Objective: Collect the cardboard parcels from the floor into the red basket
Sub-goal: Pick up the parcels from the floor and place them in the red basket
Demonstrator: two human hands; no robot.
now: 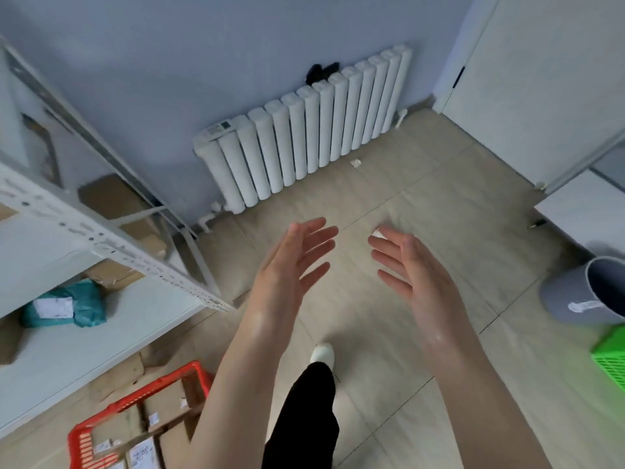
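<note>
The red basket [135, 399] stands on the floor at the lower left, partly behind my left forearm. Several cardboard parcels [162, 424] with white labels lie inside it. More brown cardboard [118, 375] lies flat on the floor just beyond the basket, under the shelf. My left hand [294, 262] and my right hand [409, 265] are both raised in the middle of the view, palms facing each other, fingers spread, holding nothing. They hover over bare tiled floor, well right of the basket.
A white metal shelf rack [101, 245] on the left holds cardboard boxes [111, 198] and a teal mail bag [64, 304]. A white radiator [304, 130] lines the far wall. A grey bin [588, 292] and a green crate [610, 360] stand at the right. My leg [304, 418] is below.
</note>
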